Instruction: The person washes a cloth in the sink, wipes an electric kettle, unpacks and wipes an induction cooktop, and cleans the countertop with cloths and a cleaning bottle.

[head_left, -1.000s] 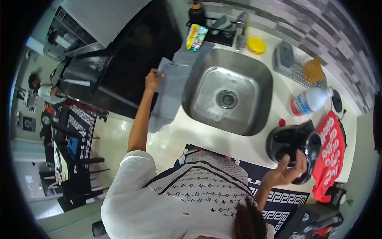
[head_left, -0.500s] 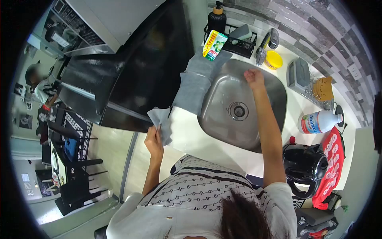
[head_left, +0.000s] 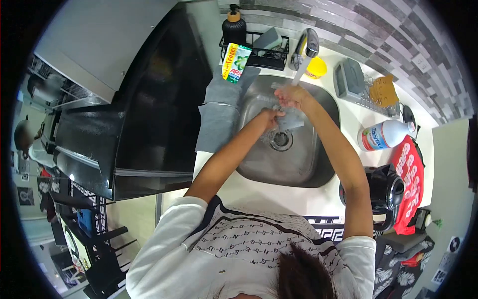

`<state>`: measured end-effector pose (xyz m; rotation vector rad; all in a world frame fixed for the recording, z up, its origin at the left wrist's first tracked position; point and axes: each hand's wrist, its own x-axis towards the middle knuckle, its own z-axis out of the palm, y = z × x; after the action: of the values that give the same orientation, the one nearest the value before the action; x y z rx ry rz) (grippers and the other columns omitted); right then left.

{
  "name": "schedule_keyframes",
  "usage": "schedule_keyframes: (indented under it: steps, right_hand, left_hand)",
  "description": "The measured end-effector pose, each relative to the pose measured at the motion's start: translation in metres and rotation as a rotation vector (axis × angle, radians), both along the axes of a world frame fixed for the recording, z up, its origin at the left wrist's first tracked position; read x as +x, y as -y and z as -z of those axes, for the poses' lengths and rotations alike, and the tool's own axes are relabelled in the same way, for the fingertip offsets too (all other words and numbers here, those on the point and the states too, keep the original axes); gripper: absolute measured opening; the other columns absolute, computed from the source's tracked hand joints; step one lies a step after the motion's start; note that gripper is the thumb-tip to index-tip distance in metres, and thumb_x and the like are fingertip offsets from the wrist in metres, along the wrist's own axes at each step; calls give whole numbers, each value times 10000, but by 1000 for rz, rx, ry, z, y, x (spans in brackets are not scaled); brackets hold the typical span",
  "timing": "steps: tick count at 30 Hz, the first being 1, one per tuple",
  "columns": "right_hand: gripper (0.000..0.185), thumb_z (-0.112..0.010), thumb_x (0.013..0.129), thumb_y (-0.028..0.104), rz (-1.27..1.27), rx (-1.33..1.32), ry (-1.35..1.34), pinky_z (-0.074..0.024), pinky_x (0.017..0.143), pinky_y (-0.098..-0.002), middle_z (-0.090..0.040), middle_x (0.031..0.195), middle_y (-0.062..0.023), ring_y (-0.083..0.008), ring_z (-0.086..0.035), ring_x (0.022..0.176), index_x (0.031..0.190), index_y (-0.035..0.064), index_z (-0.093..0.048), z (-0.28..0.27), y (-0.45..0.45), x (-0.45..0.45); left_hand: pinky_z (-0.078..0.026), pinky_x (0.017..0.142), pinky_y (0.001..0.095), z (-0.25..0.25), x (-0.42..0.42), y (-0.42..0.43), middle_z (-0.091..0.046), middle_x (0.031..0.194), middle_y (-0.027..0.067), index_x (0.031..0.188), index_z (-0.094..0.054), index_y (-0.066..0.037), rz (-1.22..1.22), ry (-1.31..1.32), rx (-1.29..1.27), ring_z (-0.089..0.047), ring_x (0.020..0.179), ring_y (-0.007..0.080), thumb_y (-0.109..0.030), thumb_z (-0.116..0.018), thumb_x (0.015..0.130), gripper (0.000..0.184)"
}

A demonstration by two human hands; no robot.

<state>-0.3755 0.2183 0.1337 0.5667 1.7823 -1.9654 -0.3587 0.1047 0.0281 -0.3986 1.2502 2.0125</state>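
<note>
In the steel sink [head_left: 313, 154], my left hand [head_left: 269, 119] grips a small grey cloth [head_left: 291, 121] above the drain [head_left: 281, 141]. Just above it, my right hand [head_left: 293, 96] is under a stream of water from the tap [head_left: 309, 44]. Its fingers are loosely curved and apart, partly blurred by the water, with nothing clearly held. Larger grey cloths [head_left: 217, 127] lie along the counter left of the sink, and a green and yellow detergent packet [head_left: 235, 63] rests at their far end.
A black rack [head_left: 269, 60] with a pump bottle [head_left: 234, 27] stands behind the sink. Near the tap is a yellow tub [head_left: 316, 68]. On the right are a white bottle [head_left: 383, 135] and a black kettle [head_left: 386, 189]. A person [head_left: 40, 149] is at far left.
My left hand has brought the small grey cloth from the counter's left edge into the sink. Water now runs from the tap, and my right hand has moved into the stream.
</note>
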Motion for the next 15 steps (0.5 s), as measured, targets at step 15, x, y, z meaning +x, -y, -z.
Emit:
schedule_keyframes:
  steps: [15]
  right_hand:
    - [307,-678,666,56,-150,647,-283,-538,451,-348,-620,677,-201,-248,-644,550,897,-81,-531,9,-17,1]
  left_hand:
    - [-539,561,262,-39,-48,10,-654,826,86,985,-628,-25,95,-106,179,-634,652,150,-37,-649,754,232]
